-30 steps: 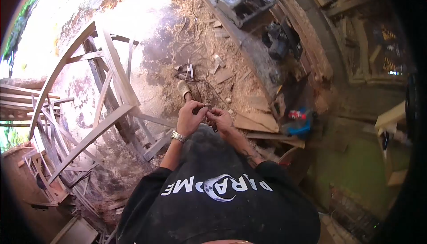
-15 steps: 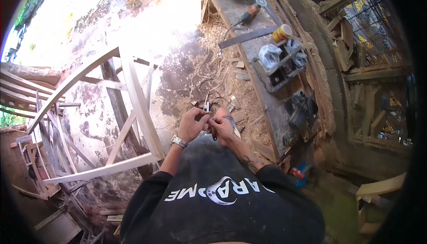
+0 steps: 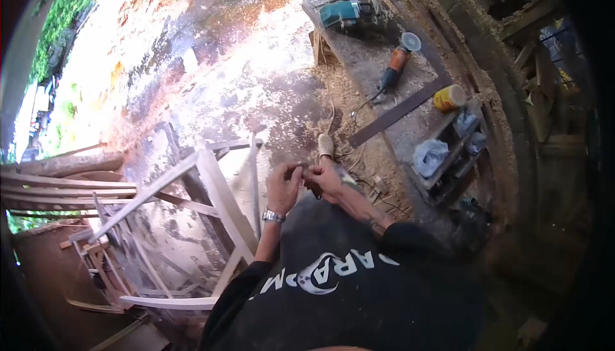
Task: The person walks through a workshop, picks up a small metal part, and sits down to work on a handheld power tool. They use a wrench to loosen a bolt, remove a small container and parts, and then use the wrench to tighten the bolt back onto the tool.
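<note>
Head view: just left of the workbench (image 3: 391, 104), the left hand (image 3: 284, 187) and right hand (image 3: 325, 180) meet, both curled nearly closed, fingertips pinching a small dark object (image 3: 313, 189) between them. It looks light, stiff and easily dropped, so pinching its ends seems best.

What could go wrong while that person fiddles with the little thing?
The small dark piece pinched between the left hand and right hand could slip and vanish in the sawdust. Loose cords lie by the foot; a step might trip on them. The wooden frame stands close beside, easy to bump.
</note>
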`<state>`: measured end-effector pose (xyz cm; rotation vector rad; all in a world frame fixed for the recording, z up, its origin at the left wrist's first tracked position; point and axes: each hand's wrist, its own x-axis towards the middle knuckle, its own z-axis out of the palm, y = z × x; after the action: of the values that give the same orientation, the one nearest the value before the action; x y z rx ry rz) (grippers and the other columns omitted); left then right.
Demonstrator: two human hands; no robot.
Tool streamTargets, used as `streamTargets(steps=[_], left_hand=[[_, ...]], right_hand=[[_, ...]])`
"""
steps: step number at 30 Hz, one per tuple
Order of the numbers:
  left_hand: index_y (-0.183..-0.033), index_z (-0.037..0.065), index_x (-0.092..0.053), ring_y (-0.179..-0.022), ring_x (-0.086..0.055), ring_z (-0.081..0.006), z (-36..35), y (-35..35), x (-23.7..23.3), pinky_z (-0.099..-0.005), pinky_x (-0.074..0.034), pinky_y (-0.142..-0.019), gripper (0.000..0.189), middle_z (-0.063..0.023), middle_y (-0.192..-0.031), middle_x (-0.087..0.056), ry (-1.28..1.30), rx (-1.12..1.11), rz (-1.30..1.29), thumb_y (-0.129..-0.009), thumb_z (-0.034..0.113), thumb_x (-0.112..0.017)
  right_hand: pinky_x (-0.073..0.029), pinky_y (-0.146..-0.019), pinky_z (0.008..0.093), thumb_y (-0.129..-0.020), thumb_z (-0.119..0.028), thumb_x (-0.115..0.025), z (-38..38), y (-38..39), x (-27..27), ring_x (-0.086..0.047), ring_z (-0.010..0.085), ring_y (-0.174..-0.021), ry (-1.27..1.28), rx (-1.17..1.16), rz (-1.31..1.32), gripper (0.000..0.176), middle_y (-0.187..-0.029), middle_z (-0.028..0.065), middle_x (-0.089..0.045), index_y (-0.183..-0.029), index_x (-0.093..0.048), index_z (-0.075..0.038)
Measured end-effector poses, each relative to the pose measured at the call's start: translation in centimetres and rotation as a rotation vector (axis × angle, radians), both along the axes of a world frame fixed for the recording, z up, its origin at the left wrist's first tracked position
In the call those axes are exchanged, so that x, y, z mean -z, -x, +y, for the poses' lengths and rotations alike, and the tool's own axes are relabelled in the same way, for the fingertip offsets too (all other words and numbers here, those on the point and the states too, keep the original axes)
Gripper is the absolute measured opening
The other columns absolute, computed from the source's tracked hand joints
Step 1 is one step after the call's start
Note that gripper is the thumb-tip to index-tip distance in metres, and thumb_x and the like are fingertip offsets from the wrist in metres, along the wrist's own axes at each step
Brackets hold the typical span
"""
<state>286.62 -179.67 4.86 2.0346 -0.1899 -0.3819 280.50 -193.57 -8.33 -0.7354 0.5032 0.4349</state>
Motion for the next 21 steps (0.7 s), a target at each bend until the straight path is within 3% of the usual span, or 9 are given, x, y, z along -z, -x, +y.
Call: streamTargets(steps=[5,9,11,13,17,19,21], left_hand=[[-0.106,-0.005,-0.071,-0.084,-0.077,-0.0206,-3.7,-12.7,-2.8,-0.0315,-0.060,-0.075,0.018,-0.0142,-0.093,-0.077,-0.048,0.087,-0.116,-0.097,0.011,-0.069],[-0.108,0.000,-0.072,-0.087,-0.076,-0.0206,-6.9,-20.7,-5.0,-0.0335,-0.059,-0.076,0.018,-0.0133,-0.094,-0.077,0.003,0.151,-0.083,-0.097,0.015,-0.069],[-0.107,0.001,-0.071,-0.087,-0.075,-0.0208,-8.5,-24.5,-6.0,-0.0337,-0.059,-0.077,0.019,-0.0135,-0.093,-0.075,0.015,0.187,-0.015,-0.098,0.017,-0.068],[-0.106,0.001,-0.069,-0.085,-0.073,-0.0218,-10.1,-28.4,-4.7,-0.0346,-0.058,-0.077,0.019,-0.0136,-0.092,-0.073,0.074,0.273,0.001,-0.099,0.019,-0.068],[-0.108,0.002,-0.068,-0.081,-0.068,-0.0253,-12.6,-36.6,-3.3,-0.0380,-0.055,-0.076,0.019,-0.0132,-0.091,-0.069,0.173,0.498,-0.059,-0.099,0.018,-0.067],[-0.117,0.004,-0.063,-0.093,-0.065,-0.0294,-13.3,-41.2,-0.6,-0.0404,-0.053,-0.081,0.028,-0.0144,-0.101,-0.063,0.256,0.709,-0.119,-0.096,0.021,-0.070],[-0.123,0.004,-0.058,-0.099,-0.062,-0.0309,-13.8,-46.7,-2.5,-0.0416,-0.051,-0.084,0.037,-0.0156,-0.109,-0.057,0.334,0.904,-0.153,-0.095,0.024,-0.071]], right_hand=[[-0.050,-0.063,0.0256,-0.093,-0.030,-0.080,-3.2,-13.0,-4.0,-0.064,0.0094,-0.071,0.133,0.070,-0.090,0.028,-0.084,0.0020,-0.071,-0.102,-0.075,-0.005],[-0.046,-0.058,0.0254,-0.098,-0.031,-0.075,-6.7,-19.8,-4.8,-0.061,0.0081,-0.067,0.257,0.095,-0.218,0.026,-0.079,0.0003,-0.068,-0.100,-0.074,-0.005],[-0.046,-0.057,0.0257,-0.100,-0.029,-0.072,-7.9,-22.9,-8.5,-0.060,0.0087,-0.064,0.342,0.175,-0.058,0.025,-0.076,-0.0003,-0.066,-0.098,-0.074,-0.004],[-0.047,-0.060,0.0257,-0.102,-0.026,-0.069,-9.4,-25.5,-5.6,-0.061,0.0094,-0.068,0.246,0.225,-0.179,0.023,-0.081,0.0013,-0.068,-0.101,-0.073,-0.003],[-0.050,-0.067,0.0265,-0.104,-0.018,-0.064,-10.0,-31.1,-6.3,-0.064,0.0110,-0.086,0.128,0.565,-0.109,0.024,-0.104,0.0048,-0.070,-0.120,-0.068,0.000],[-0.052,-0.067,0.0287,-0.104,-0.015,-0.063,-10.6,-34.3,-8.1,-0.065,0.0124,-0.088,0.179,0.609,-0.116,0.026,-0.110,0.0052,-0.070,-0.125,-0.066,0.000],[-0.055,-0.068,0.0298,-0.103,-0.014,-0.063,-10.3,-38.0,-9.3,-0.067,0.0153,-0.090,0.143,0.738,-0.072,0.025,-0.113,0.0067,-0.070,-0.124,-0.066,-0.001]])
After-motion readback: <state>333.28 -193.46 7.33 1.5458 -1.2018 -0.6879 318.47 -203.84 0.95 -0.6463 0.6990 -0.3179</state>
